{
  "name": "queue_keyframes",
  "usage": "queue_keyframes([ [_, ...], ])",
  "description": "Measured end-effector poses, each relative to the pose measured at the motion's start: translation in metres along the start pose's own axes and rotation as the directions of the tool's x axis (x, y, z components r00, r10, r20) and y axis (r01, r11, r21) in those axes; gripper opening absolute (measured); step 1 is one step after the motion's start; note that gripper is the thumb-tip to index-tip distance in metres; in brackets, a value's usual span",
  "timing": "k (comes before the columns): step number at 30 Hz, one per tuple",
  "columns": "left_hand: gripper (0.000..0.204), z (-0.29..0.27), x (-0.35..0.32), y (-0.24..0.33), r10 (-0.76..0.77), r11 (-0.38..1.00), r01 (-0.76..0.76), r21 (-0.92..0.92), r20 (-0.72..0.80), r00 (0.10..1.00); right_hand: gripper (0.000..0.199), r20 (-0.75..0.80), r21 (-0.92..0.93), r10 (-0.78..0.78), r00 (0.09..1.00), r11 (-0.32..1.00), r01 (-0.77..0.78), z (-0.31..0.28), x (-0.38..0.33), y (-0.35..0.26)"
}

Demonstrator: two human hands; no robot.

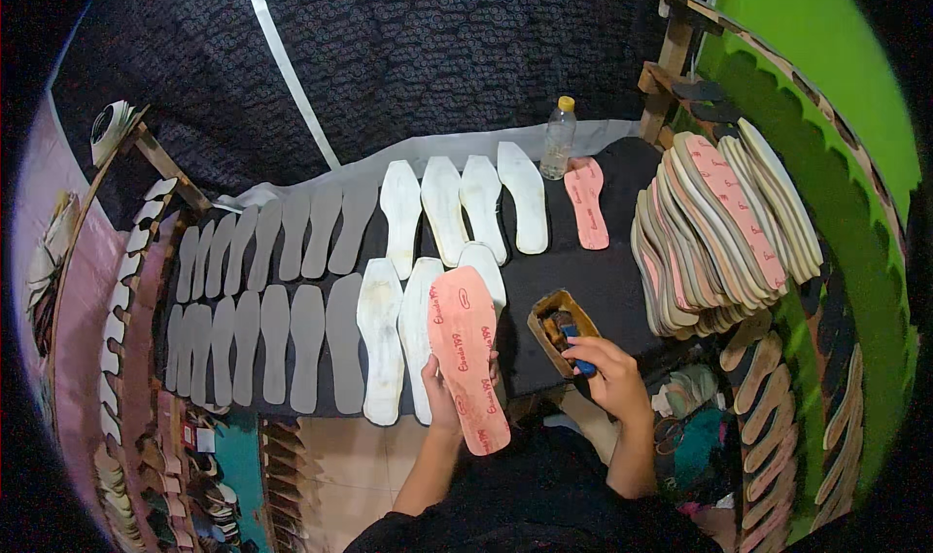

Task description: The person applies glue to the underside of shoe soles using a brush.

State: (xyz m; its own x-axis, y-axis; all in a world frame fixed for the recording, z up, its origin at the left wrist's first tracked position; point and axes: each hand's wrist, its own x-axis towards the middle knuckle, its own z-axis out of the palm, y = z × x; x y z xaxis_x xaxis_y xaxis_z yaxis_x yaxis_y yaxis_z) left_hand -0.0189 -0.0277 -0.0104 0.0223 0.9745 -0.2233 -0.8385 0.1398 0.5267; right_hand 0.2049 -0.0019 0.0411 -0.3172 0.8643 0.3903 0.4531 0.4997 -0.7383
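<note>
My left hand (443, 399) holds up a pink insole (466, 359) with red printed marks, its fingers closed around the edges from beneath. The insole is tilted in front of me and partly covers white insoles (380, 339) lying on the black-covered table (593, 271). To its right, my right hand (616, 383) is closed on a brush with a blue handle (584, 367). The brush's lower end dips into a small open brown box (579, 306) at the table's near edge; dark, stained matter shows inside. What the brush tip touches is hidden.
Two rows of grey insoles (281, 329) lie left of the white ones. Behind the box are another pink insole (586, 205) and a yellow-capped bottle (558, 143). A tall insole stack (714, 223) stands at right. Wooden racks flank both sides.
</note>
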Motion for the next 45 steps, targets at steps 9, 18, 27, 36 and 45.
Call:
queue_keyframes([
  [9, 0.067, 0.003, -0.001, 0.003, -0.024, 1.0, 0.023, -0.016, -0.054, 0.998, 0.032, 0.02, -0.032, -0.02, 1.0, 0.999, 0.021, 0.002, 0.0, -0.001],
  [18, 0.067, 0.001, 0.0, 0.004, -0.014, 1.0, 0.015, 0.016, -0.067, 0.998, 0.04, 0.132, -0.075, -0.005, 0.991, 0.997, 0.015, -0.002, -0.007, -0.009],
  [27, 0.066, 0.034, 0.004, 0.009, -0.015, 1.0, 0.015, -0.011, -0.01, 1.0, 0.036, 0.067, -0.152, 0.036, 0.997, 0.988, -0.026, -0.02, -0.02, -0.032],
  [36, 0.064, 0.093, 0.019, -0.005, -0.015, 0.998, 0.031, -0.054, 0.273, 0.962, 0.046, -0.216, -0.153, -0.053, 0.975, 0.988, 0.019, -0.054, -0.053, -0.061],
  [45, 0.072, 0.166, 0.0, -0.063, 0.065, 0.995, -0.034, -0.091, 0.367, 0.928, 0.088, -0.361, -0.091, 0.104, 0.927, 0.985, -0.147, -0.072, -0.093, -0.093],
])
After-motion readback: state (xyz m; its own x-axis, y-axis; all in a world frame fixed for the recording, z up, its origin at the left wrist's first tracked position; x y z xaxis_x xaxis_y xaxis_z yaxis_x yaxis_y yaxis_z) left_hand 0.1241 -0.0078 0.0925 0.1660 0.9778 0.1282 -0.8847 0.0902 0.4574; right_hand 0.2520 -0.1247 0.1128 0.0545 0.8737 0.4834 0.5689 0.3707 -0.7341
